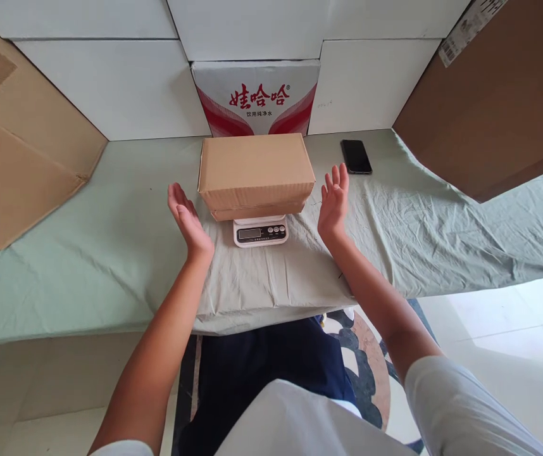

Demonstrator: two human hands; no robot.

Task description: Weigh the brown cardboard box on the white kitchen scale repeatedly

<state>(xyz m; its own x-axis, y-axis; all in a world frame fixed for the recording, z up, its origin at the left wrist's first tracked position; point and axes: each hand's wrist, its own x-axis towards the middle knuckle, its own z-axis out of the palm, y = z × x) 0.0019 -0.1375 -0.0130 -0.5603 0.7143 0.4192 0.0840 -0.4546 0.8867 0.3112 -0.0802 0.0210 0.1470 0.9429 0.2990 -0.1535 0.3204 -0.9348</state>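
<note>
Brown cardboard box [255, 161] rests on a small white scale [261, 241], mid-width on the work surface and toward its back; the box overhangs, so only the scale's front strip shows, with a display [249, 234] whose reading I cannot make out and round buttons to its right. Left hand [188, 218] is raised just beside the box's left end, fingers extended; right hand [334, 202] likewise at the right end, fingers loosely curved. Grip: both hands stand apart from the cardboard, a gap visible at each end. Surface is covered by a cloth [110, 234], pale green at the left, more beige before the scale, its front edge hanging over; I note fine creases, densest at the right. A dark phone [355, 157] lies flat on it beyond the right hand. Directly behind the box stands a red-and-white printed carton [255, 98], set among white panels [110, 88] that form the back wall. Large brown cartons flank the surface, one at the left [29, 145] and one at the right [504, 107], the latter bearing a printed label [471, 31]. Below: pale floor tiles [499, 329] at the right and, beside the person's dark trousers [271, 361], a patterned floor section [371, 367] with scalloped dark shapes
</note>
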